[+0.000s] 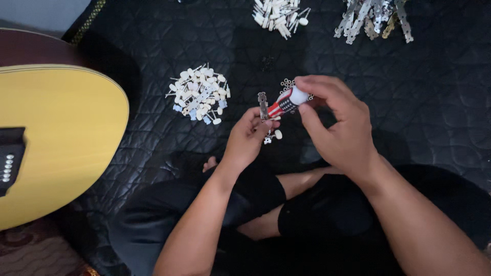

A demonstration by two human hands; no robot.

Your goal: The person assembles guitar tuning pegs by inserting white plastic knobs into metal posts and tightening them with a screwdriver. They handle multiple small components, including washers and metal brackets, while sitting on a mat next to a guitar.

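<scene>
Down over the black quilted mat, both hands meet near its middle, just in front of the person's crossed legs. The left hand pinches a small metal tuner strip upright between thumb and fingertips, with a white knob sticking out just below the fingers. The right hand is closed around a short screwdriver with a red, white and dark striped handle, its fingers curled over the white butt end and its tip angled down-left against the strip, so tool and strip touch between the two hands. Just behind the screwdriver handle a little cluster of small metal rings lies on the mat, partly hidden by the right fingers. Toward the left of the mat, well apart from the left hand, sits a loose pile of white-knobbed tuner pegs. At the far edge lie another heap of white pegs and, toward the far right corner, a heap of bare metal strips. Off the mat's left edge rests a yellow acoustic guitar body with a dark bridge and its row of white pins.
</scene>
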